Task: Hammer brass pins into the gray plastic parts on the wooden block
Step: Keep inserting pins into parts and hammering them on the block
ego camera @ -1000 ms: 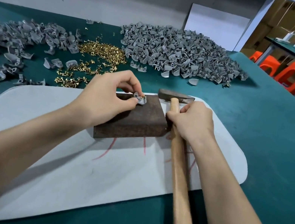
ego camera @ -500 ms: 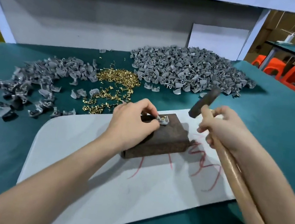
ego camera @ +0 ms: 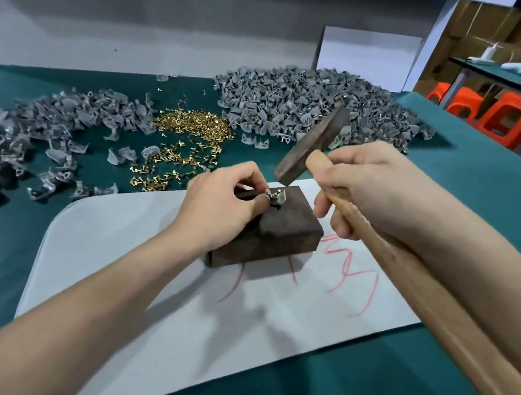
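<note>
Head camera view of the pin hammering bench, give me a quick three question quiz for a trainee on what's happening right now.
1. True or false: nobody is holding the hammer.
2. Which hand pinches the gray part on the wooden block?
3. Multiple choice: beside the big gray pile lie loose A) brass pins, B) steel washers, C) black screws.
Key: 1 false, the right hand grips its handle; 2 the left hand; 3 A.
</note>
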Demonstrator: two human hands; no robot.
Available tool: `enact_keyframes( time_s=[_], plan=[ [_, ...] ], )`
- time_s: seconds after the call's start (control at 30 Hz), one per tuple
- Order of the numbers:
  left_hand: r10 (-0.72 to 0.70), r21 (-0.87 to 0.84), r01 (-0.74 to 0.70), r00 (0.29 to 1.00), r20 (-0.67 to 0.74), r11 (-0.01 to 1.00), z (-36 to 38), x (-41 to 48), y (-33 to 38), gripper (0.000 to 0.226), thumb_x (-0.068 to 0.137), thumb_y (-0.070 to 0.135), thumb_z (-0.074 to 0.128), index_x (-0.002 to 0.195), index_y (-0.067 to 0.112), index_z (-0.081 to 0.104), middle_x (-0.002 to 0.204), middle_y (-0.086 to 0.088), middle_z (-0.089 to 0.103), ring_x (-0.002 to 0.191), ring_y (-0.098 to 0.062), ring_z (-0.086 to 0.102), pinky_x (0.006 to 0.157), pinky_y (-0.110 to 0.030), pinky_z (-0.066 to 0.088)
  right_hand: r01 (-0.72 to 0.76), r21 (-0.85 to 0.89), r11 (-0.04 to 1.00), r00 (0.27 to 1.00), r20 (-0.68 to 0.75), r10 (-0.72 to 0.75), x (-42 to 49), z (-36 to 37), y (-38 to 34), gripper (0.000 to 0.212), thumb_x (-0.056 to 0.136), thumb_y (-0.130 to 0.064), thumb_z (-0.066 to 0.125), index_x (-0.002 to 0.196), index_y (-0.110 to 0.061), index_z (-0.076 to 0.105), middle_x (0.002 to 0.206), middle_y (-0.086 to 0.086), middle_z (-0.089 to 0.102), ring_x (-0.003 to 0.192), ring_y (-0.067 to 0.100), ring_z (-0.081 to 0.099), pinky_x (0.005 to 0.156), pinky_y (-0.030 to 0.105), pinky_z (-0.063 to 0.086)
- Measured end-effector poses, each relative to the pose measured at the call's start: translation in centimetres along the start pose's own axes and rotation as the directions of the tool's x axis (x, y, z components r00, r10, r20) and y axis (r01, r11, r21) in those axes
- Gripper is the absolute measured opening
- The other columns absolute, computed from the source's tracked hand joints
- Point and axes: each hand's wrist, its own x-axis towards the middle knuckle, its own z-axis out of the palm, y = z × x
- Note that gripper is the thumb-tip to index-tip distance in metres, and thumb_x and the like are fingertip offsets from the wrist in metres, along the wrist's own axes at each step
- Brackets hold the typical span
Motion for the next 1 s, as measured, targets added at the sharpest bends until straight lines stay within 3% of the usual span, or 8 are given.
enact_keyframes(
  time_s=[0.1,0.33,0.47,0.6,0.73,0.87,1.0],
  plan=[
    [-0.003,-0.011,0.003,1.000,-0.003,1.000,0.0,0.0,0.0,0.011,0.082,0.023,0.071,0.076,0.025,0.062,0.081,0.006,0.070,0.089,-0.021,0.063,0.093,-0.042,0.046,0.004,0.014,1.000,0.999,-0.047,-0.003,0.3,-0.2,0.1,0.030,0.098,-0.018,0.046,0.072,-0.003,0.049,0.047,0.000,0.053,0.033,0.018,0.044,0.034,0.019,0.033],
    [0.006,-0.054,-0.007,1.000,-0.007,0.999,0.0,0.0,-0.1,0.020,0.081,0.020,0.071,0.068,0.029,0.059,0.084,0.008,0.071,0.089,-0.018,0.064,0.091,-0.042,0.048,0.061,-0.178,0.982,0.991,-0.109,-0.081,0.3,1.1,1.7,0.036,0.097,-0.024,0.048,0.066,-0.006,0.049,0.055,0.014,0.049,0.034,0.022,0.043,0.040,0.023,0.038],
    [-0.005,-0.072,0.004,1.000,-0.009,0.997,0.1,0.1,-0.3,0.022,0.081,0.020,0.072,0.067,0.029,0.059,0.088,0.007,0.072,0.090,-0.018,0.065,0.091,-0.041,0.049,0.109,-0.209,0.972,0.975,-0.169,-0.145,0.3,0.5,1.0,0.042,0.098,-0.026,0.047,0.071,0.007,0.048,0.064,0.027,0.054,0.036,0.024,0.047,0.039,0.023,0.035],
    [-0.020,-0.112,0.021,1.000,0.002,0.994,0.2,0.2,-0.3,0.020,0.081,0.017,0.072,0.067,0.025,0.061,0.088,0.008,0.073,0.088,-0.018,0.066,0.090,-0.041,0.050,0.207,-0.275,0.939,0.919,-0.276,-0.283,0.5,-0.6,-0.3,0.045,0.098,-0.029,0.046,0.061,-0.003,0.046,0.037,-0.001,0.044,0.029,0.015,0.044,0.033,0.017,0.033],
    [0.000,-0.093,0.000,1.000,0.008,0.996,0.0,0.1,-0.5,0.017,0.081,0.018,0.074,0.070,0.025,0.064,0.087,0.001,0.073,0.088,-0.020,0.067,0.086,-0.041,0.052,0.053,-0.415,0.908,0.984,-0.132,-0.118,0.8,1.7,0.4,0.040,0.099,-0.024,0.042,0.061,-0.012,0.040,0.051,0.003,0.044,0.041,0.020,0.046,0.033,0.017,0.033],
    [-0.001,-0.091,0.001,1.000,0.006,0.996,0.1,0.2,-0.4,0.020,0.082,0.018,0.073,0.068,0.027,0.061,0.090,0.005,0.073,0.089,-0.018,0.067,0.090,-0.041,0.050,0.155,-0.337,0.929,0.942,-0.233,-0.242,1.0,0.2,-0.5,0.042,0.098,-0.025,0.044,0.058,-0.011,0.043,0.052,0.007,0.047,0.041,0.027,0.050,0.035,0.020,0.033],
    [0.015,-0.088,-0.014,1.000,0.009,0.996,-0.1,0.1,-0.4,0.019,0.082,0.018,0.074,0.070,0.027,0.062,0.087,0.001,0.073,0.087,-0.020,0.067,0.086,-0.042,0.052,0.044,-0.463,0.885,0.983,-0.137,-0.121,0.7,1.8,-0.1,0.040,0.098,-0.024,0.042,0.060,-0.013,0.035,0.053,0.003,0.040,0.044,0.022,0.045,0.042,0.025,0.042]
  ],
)
